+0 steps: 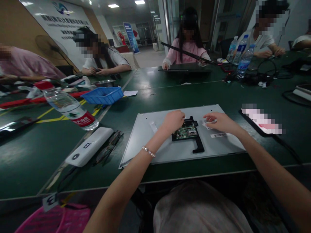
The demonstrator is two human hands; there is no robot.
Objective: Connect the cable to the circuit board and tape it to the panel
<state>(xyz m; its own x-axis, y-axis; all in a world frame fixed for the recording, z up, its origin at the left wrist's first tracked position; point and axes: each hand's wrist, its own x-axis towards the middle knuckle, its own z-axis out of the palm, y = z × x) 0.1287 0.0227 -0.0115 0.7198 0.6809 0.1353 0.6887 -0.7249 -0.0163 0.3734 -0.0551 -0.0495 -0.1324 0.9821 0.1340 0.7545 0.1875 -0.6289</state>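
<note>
A silvery flat panel (pixel 138 136) lies on the table in front of me. On it sits a green circuit board (pixel 186 132) in a black frame, with a black arm (pixel 199 145) reaching toward me. My left hand (pixel 173 122) bends over the board's upper left edge, fingers closed; what they grip, if anything, is hidden. To the right of the board, my right hand (pixel 220 122) hovers low over the panel, fingers loosely bent and apart. A small whitish piece shows beneath its fingertips, and I cannot tell whether they touch it. A white label (pixel 218 135) is stuck nearby.
Left of the panel are glasses (pixel 109 147), a white power bank (pixel 89 146), a tilted water bottle (pixel 70 106) and a blue basket (pixel 103 95). A phone (pixel 262 121) with a cable lies right. Other people sit around the table; one across holds a black strip (pixel 187 53).
</note>
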